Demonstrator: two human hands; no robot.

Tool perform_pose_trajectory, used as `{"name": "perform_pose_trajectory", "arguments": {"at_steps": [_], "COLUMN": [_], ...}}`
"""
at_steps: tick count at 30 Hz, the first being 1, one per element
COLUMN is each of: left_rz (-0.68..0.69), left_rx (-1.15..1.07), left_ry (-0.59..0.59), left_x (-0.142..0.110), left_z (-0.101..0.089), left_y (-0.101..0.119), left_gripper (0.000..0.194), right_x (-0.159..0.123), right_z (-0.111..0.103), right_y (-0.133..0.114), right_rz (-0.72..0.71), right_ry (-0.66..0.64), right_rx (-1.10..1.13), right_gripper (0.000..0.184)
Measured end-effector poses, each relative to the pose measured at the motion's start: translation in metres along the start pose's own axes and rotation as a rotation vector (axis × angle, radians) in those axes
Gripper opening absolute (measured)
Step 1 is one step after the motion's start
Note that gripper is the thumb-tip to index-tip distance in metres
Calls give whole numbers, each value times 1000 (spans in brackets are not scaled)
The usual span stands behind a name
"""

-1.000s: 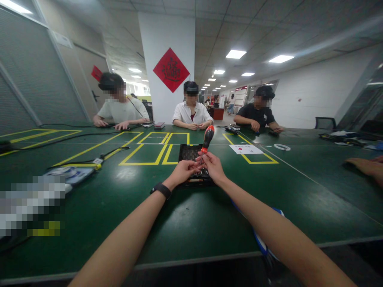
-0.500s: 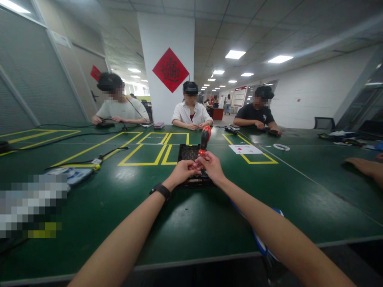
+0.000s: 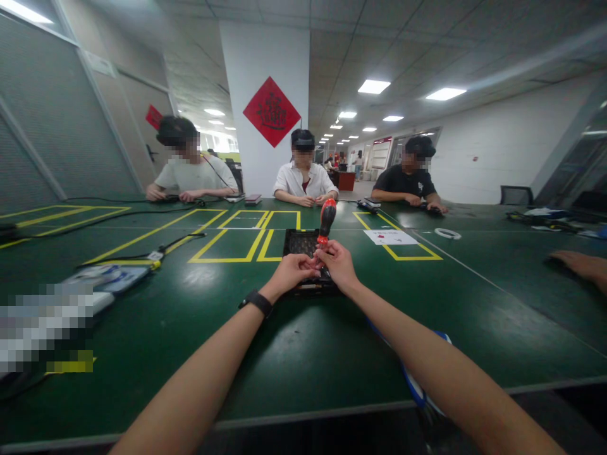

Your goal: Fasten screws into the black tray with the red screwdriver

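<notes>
A screwdriver (image 3: 327,221) with a black and red handle stands almost upright, handle up. My right hand (image 3: 339,262) is closed round it just below the handle, and the shaft is mostly hidden by fingers. With its fingertips pinched together, my left hand (image 3: 294,270) meets the right fingers at the lower end of the screwdriver; what it pinches is too small to make out. Both hands are over an open black case (image 3: 312,292) on the green table. The case's contents are largely covered by the hands.
The green table (image 3: 190,354) bears yellow tape outlines. A paper sheet (image 3: 389,237) and a white ring (image 3: 447,234) lie ahead to the right. Cables and a pouch (image 3: 114,278) are at left, a blue-white item (image 3: 412,379) under my right forearm. Several people sit around; another person's hand (image 3: 576,262) rests at right.
The view has shifted very slightly. Both hands keep their hold over the case, and the screwdriver stays nearly upright.
</notes>
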State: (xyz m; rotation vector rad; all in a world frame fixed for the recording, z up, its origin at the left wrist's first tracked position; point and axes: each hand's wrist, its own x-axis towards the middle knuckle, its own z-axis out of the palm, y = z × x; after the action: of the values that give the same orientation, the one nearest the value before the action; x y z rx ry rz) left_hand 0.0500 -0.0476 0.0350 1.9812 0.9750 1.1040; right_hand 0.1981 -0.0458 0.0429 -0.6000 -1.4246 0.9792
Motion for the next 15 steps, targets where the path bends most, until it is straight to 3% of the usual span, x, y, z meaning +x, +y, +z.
{"name": "perform_pose_trajectory", "arguments": {"at_steps": [15], "left_rz": [30], "left_rx": [-41], "left_ry": [-42], "left_x": [0], "left_z": [-1], "left_y": [1], "left_gripper": [27], "right_x": [0], "right_z": [0], "right_y": [-1], "right_rz": [45], "right_ry": [-79], "right_rx": [48], "right_gripper": [33]}}
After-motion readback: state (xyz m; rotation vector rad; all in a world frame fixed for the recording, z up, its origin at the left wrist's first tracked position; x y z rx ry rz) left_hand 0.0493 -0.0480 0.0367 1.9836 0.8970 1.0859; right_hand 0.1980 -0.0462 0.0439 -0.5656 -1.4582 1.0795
